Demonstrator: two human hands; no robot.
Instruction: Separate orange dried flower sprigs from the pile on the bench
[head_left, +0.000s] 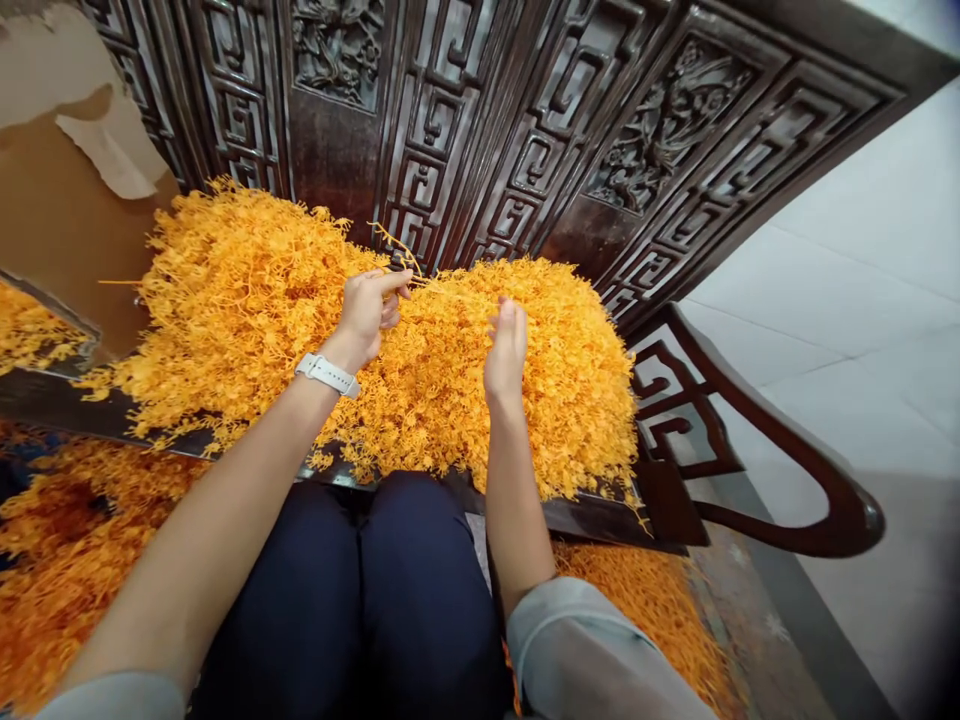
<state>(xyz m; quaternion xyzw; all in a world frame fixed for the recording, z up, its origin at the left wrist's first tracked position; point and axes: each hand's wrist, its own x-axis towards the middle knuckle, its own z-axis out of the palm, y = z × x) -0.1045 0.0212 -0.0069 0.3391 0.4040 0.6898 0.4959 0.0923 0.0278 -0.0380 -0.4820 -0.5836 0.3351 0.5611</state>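
Note:
A big heap of orange plastic flower sprigs (247, 300) covers the seat of a dark carved wooden bench (600, 515). My left hand (371, 310), with a white watch on the wrist, pinches a thin orange sprig (397, 245) that sticks up from its fingertips. My right hand (506, 350) is raised over the heap close by, seen edge-on with its fingers together and slightly curled; I see nothing in it. Both hands hover just above the middle of the pile. My knees in dark trousers (375, 590) press against the bench front.
The bench's carved backrest (465, 120) rises behind the heap and its curved armrest (750, 440) closes the right side. More orange sprigs (67, 560) lie on the floor at left and under the bench. A brown cardboard box (52, 200) stands at left. Pale floor tiles (862, 280) spread right.

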